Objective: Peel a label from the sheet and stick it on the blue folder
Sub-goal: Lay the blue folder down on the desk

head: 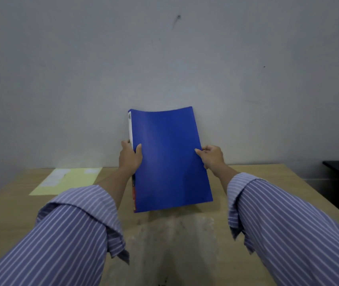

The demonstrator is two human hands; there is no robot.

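The blue folder (168, 159) was held up at the centre of the frame, clear of the wooden table (267, 182). The left hand (130, 158) gripped its spine edge; the right hand (211, 156) pinched the opposite edge. The yellow label sheet (69, 180) lay flat at the left.

The blue folder (168, 159) is held up off the counter (9, 207), closed, cover facing the camera, slightly bowed, with a white strip along its spine on the left. The pale yellow label sheet (69, 181) lies flat at the counter's far left, bearing a few white labels
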